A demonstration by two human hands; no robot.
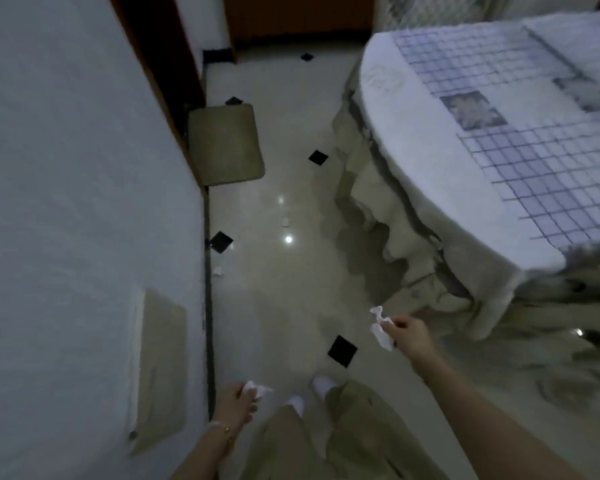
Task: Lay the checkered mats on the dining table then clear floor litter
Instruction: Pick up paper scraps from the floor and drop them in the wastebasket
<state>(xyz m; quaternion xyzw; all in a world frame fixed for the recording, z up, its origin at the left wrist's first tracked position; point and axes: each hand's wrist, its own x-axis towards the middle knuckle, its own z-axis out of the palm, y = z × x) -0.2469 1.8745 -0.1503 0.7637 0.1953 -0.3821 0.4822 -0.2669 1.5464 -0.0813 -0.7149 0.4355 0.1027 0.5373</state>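
Your left hand [236,401] grips a wad [257,389], your right hand [407,332] pinches a tissue [381,332]. Next scrap [218,270] lies above them, centre-left by the wall [84,168], nearer your left.

Glossy tiled floor [284,289], cloth-draped dining table [426,188], woven checkered mats [541,174], crumpled paper litter [381,332].

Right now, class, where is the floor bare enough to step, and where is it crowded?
Bare tiles lie ahead of the feet, between the skirting and the tablecloth hem. Crowded further on: a paper scrap by the skirting, a small white bit mid-floor, then the doormat.
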